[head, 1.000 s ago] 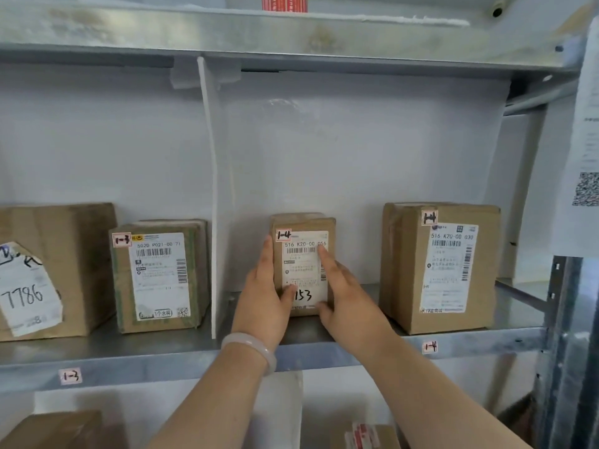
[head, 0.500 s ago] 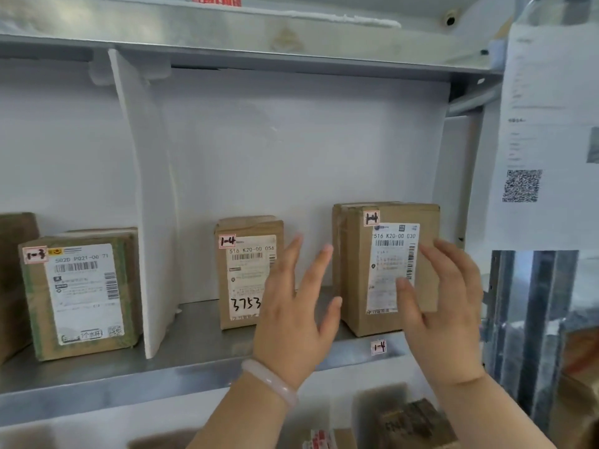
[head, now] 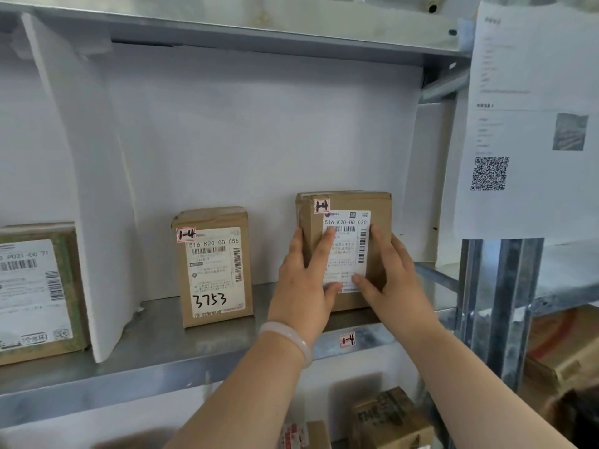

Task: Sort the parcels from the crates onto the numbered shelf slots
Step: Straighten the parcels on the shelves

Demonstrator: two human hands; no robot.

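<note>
Head view: left hand (head: 303,283) and right hand (head: 393,283) press straight fingers on front of upright box (head: 382,212), shelf (head: 194,361) right end; box dead ahead, centred between hands.

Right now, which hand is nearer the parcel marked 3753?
Left. The left hand rests on the left edge of the 030 parcel, just right of the 3753 parcel; the right hand is on the 030 parcel's far side.
</note>
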